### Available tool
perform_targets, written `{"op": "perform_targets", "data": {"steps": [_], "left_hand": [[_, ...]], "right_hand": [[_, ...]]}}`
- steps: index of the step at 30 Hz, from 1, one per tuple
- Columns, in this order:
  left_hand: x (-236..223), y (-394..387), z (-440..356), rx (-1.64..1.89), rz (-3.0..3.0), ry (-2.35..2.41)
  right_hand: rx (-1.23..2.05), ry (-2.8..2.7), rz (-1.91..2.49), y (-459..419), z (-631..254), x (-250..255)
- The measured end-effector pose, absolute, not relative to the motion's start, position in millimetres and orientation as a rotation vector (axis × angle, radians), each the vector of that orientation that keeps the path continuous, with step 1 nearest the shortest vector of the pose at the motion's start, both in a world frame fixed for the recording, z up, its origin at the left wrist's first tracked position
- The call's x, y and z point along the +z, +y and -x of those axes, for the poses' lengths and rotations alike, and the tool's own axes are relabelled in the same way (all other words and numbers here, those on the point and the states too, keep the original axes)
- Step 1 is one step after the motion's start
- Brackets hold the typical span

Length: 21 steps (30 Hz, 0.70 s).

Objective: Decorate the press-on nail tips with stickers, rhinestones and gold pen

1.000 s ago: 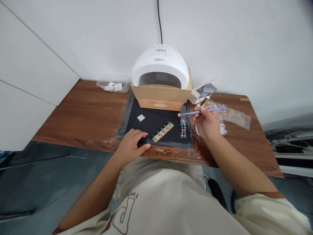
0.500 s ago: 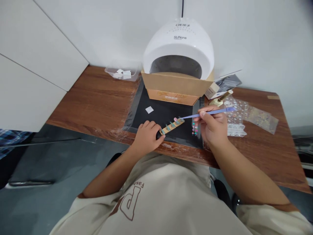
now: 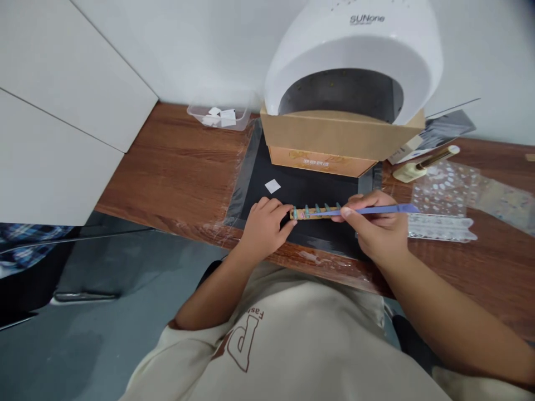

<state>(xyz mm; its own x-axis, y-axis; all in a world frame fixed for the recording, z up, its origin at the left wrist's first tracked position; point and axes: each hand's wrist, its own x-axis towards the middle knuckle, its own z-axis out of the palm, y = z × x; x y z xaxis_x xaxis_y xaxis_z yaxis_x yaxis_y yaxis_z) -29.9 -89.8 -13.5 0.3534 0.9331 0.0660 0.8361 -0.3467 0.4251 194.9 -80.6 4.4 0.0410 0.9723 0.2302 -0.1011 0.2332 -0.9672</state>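
Note:
Between the thumb and fingers of my left hand (image 3: pixel 264 229) is the left end of a narrow wooden strip (image 3: pixel 297 218). Several teal nail tips (image 3: pixel 317 210) stand in a row along it. My right hand (image 3: pixel 380 225) pinches slim purple tweezers (image 3: pixel 387 209), held nearly level with the points toward the left. Their points lie over the left part of the strip, beside a small pink piece (image 3: pixel 302 214); I cannot tell whether they grip it. The fingers of my right hand cover the strip's right end.
A white nail lamp (image 3: pixel 355 53) stands on a cardboard box (image 3: pixel 343 136) behind the black mat (image 3: pixel 288 192). A white paper square (image 3: pixel 273 186) lies on the mat. To the right are a polish bottle (image 3: pixel 412 171) and clear decoration sheets (image 3: pixel 445 189). A clear tub (image 3: pixel 240 120) sits back left.
The wooden strip has turned from slanting to nearly level. The tweezers' points have shifted from its right end to its left part, and my right hand has come closer to my left.

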Motion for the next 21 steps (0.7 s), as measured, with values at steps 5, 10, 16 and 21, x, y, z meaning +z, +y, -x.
{"op": "perform_targets", "data": {"steps": [5,10,16,21], "left_hand": [[-14.7,-92.5,36.1,0.657,-2.183,1.479],[-9.9,-87.2,56.7,0.668,-2.175,1.393],[-11.4,-81.1,72.0,0.601,-2.334,1.447],[-13.0,-86.5,69.1,0.642,-2.347,1.357]], "right_hand": [[1.049,-1.283,0.931,-80.5,-199.2,-1.8],[1.029,-1.371,0.945,-81.6,-201.5,-6.7],[0.980,-1.415,0.989,-82.0,-199.5,-10.0],[0.948,-1.395,1.012,-84.2,-198.2,-11.3]]}}
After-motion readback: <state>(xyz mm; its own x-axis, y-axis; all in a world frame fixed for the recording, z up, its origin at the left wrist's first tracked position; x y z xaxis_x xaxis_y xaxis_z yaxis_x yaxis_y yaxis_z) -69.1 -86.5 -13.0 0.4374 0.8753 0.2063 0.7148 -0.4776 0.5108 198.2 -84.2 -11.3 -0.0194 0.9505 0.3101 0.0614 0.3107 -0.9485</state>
